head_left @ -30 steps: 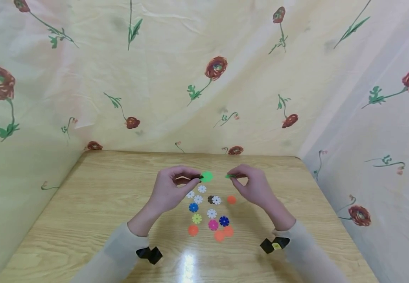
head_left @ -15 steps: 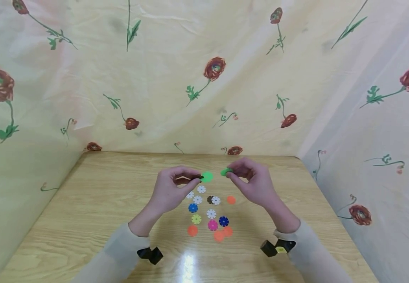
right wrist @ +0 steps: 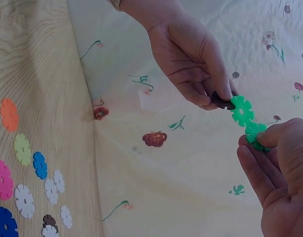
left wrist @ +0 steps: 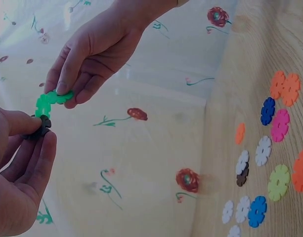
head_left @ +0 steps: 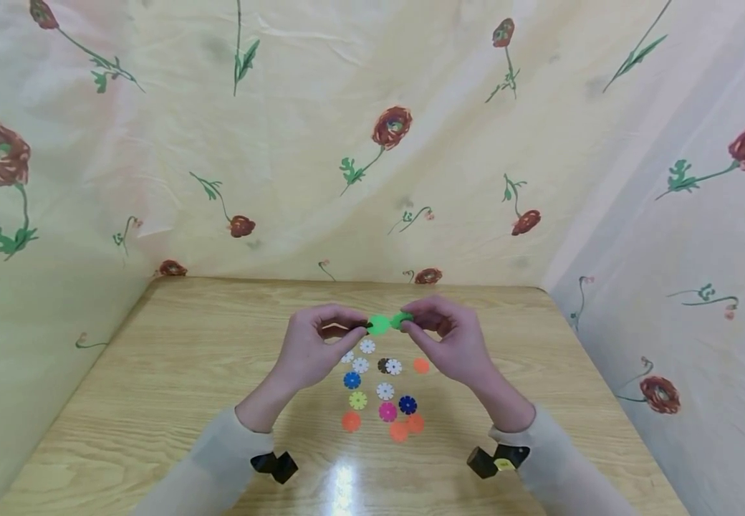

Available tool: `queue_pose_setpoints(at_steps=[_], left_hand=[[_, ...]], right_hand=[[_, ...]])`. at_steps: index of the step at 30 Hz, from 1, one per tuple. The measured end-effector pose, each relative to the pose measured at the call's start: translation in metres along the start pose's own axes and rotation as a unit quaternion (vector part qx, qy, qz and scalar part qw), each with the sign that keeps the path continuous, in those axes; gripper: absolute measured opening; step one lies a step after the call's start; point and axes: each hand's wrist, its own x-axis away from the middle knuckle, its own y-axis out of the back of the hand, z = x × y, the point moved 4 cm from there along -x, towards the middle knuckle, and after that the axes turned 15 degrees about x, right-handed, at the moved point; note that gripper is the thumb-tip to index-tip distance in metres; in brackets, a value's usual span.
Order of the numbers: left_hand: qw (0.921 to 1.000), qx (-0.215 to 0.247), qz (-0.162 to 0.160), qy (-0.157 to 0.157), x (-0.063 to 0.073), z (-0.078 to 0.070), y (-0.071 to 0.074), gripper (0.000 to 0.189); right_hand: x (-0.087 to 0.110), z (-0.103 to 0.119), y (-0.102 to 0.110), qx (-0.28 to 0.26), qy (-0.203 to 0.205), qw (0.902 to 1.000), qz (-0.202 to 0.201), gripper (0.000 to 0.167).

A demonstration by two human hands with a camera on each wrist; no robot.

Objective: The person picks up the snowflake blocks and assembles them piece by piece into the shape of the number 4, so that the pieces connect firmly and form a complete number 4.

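Note:
My left hand (head_left: pixel 314 347) pinches a dark snowflake disc (right wrist: pixel 223 101) with notched edges. A bright green snowflake disc (right wrist: pixel 241 111) is joined to that dark one and stands out beyond the fingertips. My right hand (head_left: pixel 455 342) pinches a second green snowflake disc (right wrist: pixel 256 132) between thumb and fingers, its edge right at the first green disc's edge. In the left wrist view, the two green discs meet at an angle, the second green disc (left wrist: pixel 62 97) turned nearly edge-on. Both hands are raised above the table, and fingers partly cover the dark disc.
Loose snowflake discs lie on the wooden table (head_left: pixel 218 373) below the hands: several white (head_left: pixel 385 391), several orange (head_left: pixel 351 421), a pink (head_left: pixel 388 411), a dark blue (head_left: pixel 407 405), a lighter blue (head_left: pixel 352 380), a yellow-green (head_left: pixel 357 400) and a brown (head_left: pixel 382 365). Flowered cloth (head_left: pixel 308 143) surrounds the table's back and sides.
My right hand has moved left with its green disc, which has gone from apart to meeting the left hand's green disc. My left hand has stayed nearly still.

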Motion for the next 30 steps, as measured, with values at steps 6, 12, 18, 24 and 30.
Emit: queue_pose_setpoints(at_steps=[6, 12, 18, 24, 30], left_hand=[[1.0000, -0.003, 0.003, -0.002, 0.001, 0.001, 0.000, 0.015], [0.9999, -0.014, 0.008, 0.001, 0.001, 0.001, 0.000, 0.014], [0.9997, -0.018, 0.017, 0.003, 0.001, -0.004, -0.001, 0.014], [0.9998, -0.013, 0.011, 0.010, 0.000, -0.006, -0.001, 0.014], [0.9999, -0.008, 0.009, 0.002, 0.000, -0.007, 0.000, 0.013]], right_hand=[[0.000, 0.002, -0.002, -0.004, -0.022, 0.9997, 0.008, 0.027], [0.001, 0.005, -0.003, -0.002, -0.014, 0.9999, 0.004, 0.026], [0.000, 0.011, 0.000, 0.005, 0.003, 1.0000, 0.000, 0.024], [-0.001, 0.013, 0.000, -0.043, -0.002, 0.9991, -0.002, 0.022], [-0.002, 0.013, -0.001, -0.050, 0.000, 0.9988, -0.003, 0.020]])
